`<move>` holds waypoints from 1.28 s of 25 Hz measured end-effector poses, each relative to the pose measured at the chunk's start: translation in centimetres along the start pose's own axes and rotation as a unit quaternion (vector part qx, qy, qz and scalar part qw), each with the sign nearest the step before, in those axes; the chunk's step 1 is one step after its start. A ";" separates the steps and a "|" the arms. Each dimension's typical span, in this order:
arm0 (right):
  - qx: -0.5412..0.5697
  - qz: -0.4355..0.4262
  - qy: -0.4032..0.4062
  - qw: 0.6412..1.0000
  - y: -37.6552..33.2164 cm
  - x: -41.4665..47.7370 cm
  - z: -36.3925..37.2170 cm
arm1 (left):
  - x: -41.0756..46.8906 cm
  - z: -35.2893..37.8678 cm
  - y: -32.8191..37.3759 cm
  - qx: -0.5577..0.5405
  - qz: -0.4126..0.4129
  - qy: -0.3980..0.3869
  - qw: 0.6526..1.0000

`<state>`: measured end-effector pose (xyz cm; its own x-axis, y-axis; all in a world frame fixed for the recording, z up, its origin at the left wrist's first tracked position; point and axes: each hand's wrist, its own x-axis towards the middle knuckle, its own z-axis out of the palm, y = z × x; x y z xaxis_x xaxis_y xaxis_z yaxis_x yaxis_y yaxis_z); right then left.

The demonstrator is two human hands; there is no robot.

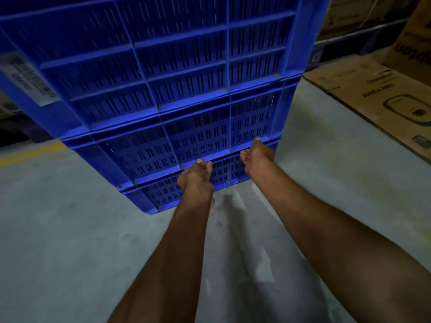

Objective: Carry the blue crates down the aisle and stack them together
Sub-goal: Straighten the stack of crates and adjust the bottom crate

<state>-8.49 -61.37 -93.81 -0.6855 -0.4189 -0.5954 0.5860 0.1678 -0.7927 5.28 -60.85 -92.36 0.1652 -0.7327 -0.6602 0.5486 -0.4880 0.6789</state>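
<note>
A stack of blue crates (163,89) stands on the concrete floor (58,229). The left hand (196,178) and right hand (255,155) grip it low, at the ledge above the bottom crate (163,194). Cardboard boxes (373,89) lie on the right, and a yellow line (30,152) runs on the left.

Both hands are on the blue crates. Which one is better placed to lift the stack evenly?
Right, probably. The right hand grips the blue crate stack near its right corner; the left hand grips near mid-face, far from the left corner.
</note>
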 end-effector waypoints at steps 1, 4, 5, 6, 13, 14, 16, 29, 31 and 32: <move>-0.002 -0.008 0.012 1.000 -0.3 0.1 -0.2 | -0.2 -0.1 0.1 0.015 -0.001 -0.005 1.000; -0.014 -0.041 0.046 0.998 -0.8 0.7 -0.4 | 0.4 0.0 -0.2 0.038 0.010 -0.011 0.999; -0.015 -0.043 0.048 0.998 -0.9 0.6 -0.5 | 0.5 0.0 -0.2 0.044 0.009 -0.017 0.999; -0.018 -0.044 0.042 0.998 -0.7 0.7 -0.6 | 0.6 0.0 -0.3 0.047 0.010 -0.022 0.999; -0.020 -0.016 -0.017 1.000 -2.3 0.0 -1.5 | 0.7 0.0 -0.8 0.045 0.027 -0.011 0.999; -0.015 -0.008 -0.023 1.000 -2.5 -0.3 -1.8 | 1.0 0.0 -0.7 0.053 0.029 -0.008 0.998; -0.023 0.003 -0.037 0.999 -2.9 -1.7 -2.9 | 0.5 -0.2 -0.1 0.079 0.009 -0.012 0.997; -0.153 -0.296 0.008 0.943 -7.6 -13.0 1.9 | -9.6 -0.1 10.7 0.087 0.270 -0.085 0.955; -0.141 -0.245 0.002 0.959 -8.2 -13.1 2.4 | -9.7 0.1 10.8 0.079 0.213 -0.078 0.971; -0.125 -0.227 -0.007 0.966 -8.6 -13.0 2.6 | -9.6 0.2 10.8 0.082 0.193 -0.077 0.975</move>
<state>-3.47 -59.71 -78.90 -0.8403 -0.5122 -0.1778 0.1019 0.1730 -0.9796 9.44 -59.16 -78.63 0.2009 -0.9330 -0.2987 0.3306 -0.2224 0.9172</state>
